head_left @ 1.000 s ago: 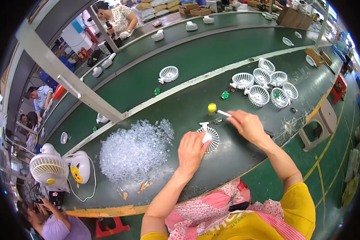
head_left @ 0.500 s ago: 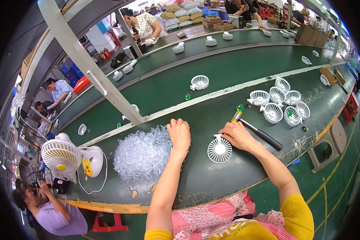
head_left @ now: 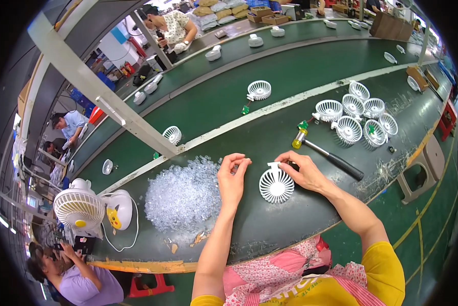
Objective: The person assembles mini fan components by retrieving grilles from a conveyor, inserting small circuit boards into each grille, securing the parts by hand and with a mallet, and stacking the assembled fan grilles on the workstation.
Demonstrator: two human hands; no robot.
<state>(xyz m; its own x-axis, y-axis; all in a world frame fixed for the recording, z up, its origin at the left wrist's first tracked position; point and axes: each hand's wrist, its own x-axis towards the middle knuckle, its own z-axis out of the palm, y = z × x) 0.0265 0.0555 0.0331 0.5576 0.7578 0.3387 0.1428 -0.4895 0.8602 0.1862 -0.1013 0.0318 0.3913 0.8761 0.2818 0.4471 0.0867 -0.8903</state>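
Between my hands is a round white slatted fan cage [head_left: 277, 185], its short neck pointing away from me. My right hand [head_left: 304, 172] grips that neck between thumb and fingers. My left hand [head_left: 232, 178] is raised just left of the cage, with thumb and fingertips pinched together; whatever they hold is too small to make out. Beside my left wrist lies a heap of small clear plastic pieces [head_left: 182, 196]. A hammer [head_left: 323, 151] with a yellow head end and a black handle rests beyond my right hand.
Several white fan cages [head_left: 348, 129] with green circuit boards cluster at the right. A green conveyor belt [head_left: 208, 109] beyond the metal rail carries more cages. A white desk fan [head_left: 78, 208] stands left, near a slanted metal post [head_left: 106, 102]. Co-workers sit around.
My left hand has come away from the heap's edge, turning so its pinched fingertips show. The fan cage has been drawn slightly left and up in my right hand. Belt cages have shifted.
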